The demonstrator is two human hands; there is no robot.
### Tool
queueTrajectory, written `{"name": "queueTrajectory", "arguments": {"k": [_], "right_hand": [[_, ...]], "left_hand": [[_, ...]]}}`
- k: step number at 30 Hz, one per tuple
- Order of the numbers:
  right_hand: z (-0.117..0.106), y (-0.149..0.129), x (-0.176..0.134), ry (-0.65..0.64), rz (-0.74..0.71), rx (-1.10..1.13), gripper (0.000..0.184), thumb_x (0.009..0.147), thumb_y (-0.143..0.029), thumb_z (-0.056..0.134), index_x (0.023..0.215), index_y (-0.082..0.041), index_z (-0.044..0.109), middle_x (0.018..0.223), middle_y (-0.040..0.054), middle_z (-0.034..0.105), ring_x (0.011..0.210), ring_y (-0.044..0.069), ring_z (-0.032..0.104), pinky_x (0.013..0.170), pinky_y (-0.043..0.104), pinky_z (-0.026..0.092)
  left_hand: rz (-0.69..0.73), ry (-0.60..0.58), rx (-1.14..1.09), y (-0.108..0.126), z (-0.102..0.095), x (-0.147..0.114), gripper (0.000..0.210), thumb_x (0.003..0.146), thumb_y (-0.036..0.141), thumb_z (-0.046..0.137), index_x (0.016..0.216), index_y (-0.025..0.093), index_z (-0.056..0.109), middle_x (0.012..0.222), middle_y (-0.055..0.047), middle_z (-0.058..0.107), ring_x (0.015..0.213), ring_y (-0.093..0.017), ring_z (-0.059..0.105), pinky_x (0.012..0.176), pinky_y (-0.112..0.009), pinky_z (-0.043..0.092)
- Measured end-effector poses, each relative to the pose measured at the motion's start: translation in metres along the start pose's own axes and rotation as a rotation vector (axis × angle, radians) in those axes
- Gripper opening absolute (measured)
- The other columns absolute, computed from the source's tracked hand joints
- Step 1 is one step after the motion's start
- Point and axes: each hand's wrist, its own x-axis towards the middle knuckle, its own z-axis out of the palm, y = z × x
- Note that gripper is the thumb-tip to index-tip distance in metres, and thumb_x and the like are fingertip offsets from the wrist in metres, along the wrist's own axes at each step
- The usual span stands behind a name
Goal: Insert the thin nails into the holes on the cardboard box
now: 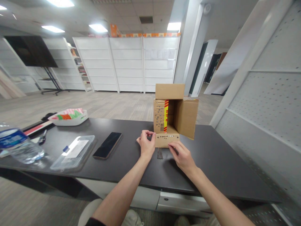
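Note:
A cardboard box (158, 114) stands on the dark desk with its opening towards me. Its lower front flap (167, 141) lies forward and has rows of small holes. My left hand (147, 144) is at the flap's left edge, thumb and fingers drawn together. At the lower right corner of the flap, my right hand (182, 154) has its thumb and forefinger pinched. Anything between the fingertips of either hand is too small to make out. Several thin nails or screws (160, 153) lie side by side just in front of the flap, between my hands.
Left of my hands lie a phone (107, 145) and a clear plastic case (73, 153). Further left are a water bottle (20, 146) and a white basket (70, 121) with colourful packets. A perforated white panel (265, 119) borders the desk on the right.

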Motion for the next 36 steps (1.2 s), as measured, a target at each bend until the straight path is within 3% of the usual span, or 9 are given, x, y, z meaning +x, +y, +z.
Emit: {"name": "queueTrajectory", "arguments": {"k": [11, 36], "right_hand": [[0.001, -0.005, -0.006, -0.015, 0.049, 0.01, 0.011, 0.091, -0.018, 0.048, 0.096, -0.022, 0.057, 0.087, 0.0058, 0.061, 0.082, 0.018, 0.059, 0.076, 0.032, 0.05], [-0.001, -0.017, -0.005, -0.179, 0.068, -0.084, 0.011, 0.089, -0.015, 0.046, 0.085, -0.021, 0.054, 0.08, 0.0035, 0.057, 0.076, 0.016, 0.057, 0.071, 0.028, 0.047]], "left_hand": [[0.002, -0.001, -0.002, 0.001, -0.001, 0.0, 0.017, 0.08, 0.031, 0.059, 0.086, 0.023, 0.045, 0.085, 0.002, 0.068, 0.081, -0.015, 0.06, 0.092, -0.035, 0.03], [-0.006, 0.011, -0.008, 0.001, 0.0, 0.0, 0.017, 0.08, 0.031, 0.059, 0.085, 0.023, 0.045, 0.084, 0.003, 0.068, 0.078, -0.014, 0.06, 0.092, -0.035, 0.031]]}}
